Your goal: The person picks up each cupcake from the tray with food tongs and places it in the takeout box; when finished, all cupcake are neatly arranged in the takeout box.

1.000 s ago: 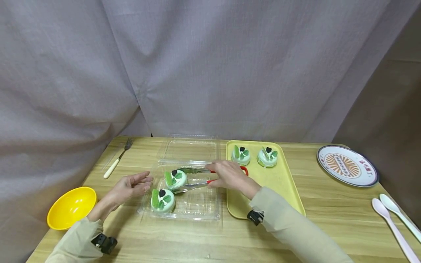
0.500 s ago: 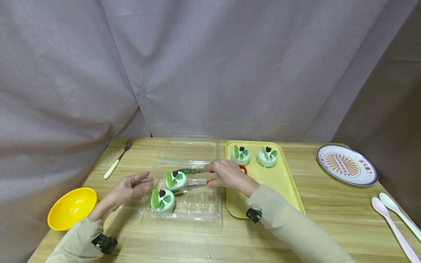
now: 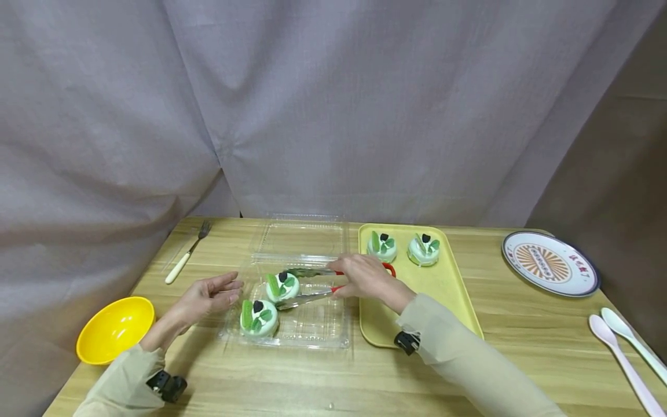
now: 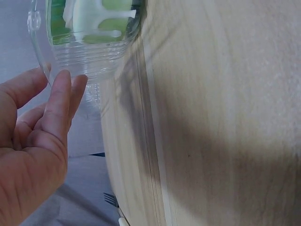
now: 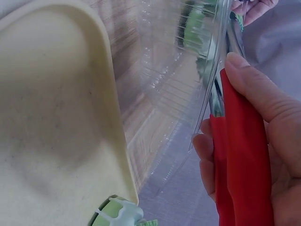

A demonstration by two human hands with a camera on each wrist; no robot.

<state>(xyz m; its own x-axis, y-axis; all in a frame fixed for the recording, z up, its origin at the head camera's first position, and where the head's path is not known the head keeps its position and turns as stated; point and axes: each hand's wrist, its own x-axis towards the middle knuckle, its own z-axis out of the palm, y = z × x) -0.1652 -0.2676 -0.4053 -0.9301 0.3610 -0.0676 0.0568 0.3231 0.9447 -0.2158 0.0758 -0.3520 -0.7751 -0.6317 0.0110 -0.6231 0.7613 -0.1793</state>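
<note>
My right hand (image 3: pixel 365 278) grips red-handled metal tongs (image 3: pixel 307 285), whose arms stand on either side of a white and green cake (image 3: pixel 282 285) in a clear plastic clamshell box (image 3: pixel 318 324). A second cake (image 3: pixel 257 316) sits in the box's near left corner. My left hand (image 3: pixel 208 294) is held flat with straight fingers at the box's left edge; its fingertips (image 4: pixel 66 84) touch the clear wall (image 4: pixel 89 66). In the right wrist view the red tong handles (image 5: pixel 244 160) lie in my fingers.
A yellow tray (image 3: pixel 443 289) to the right of the box holds two more cakes (image 3: pixel 382 246) (image 3: pixel 424 248). A yellow bowl (image 3: pixel 114 329) sits front left and a fork (image 3: pixel 184 255) back left. A patterned plate (image 3: pixel 549 263) and two pale spoons (image 3: pixel 620 353) lie at right.
The cake between the tongs has shifted slightly to the right in the box, along with my right hand. My left hand has stayed in place.
</note>
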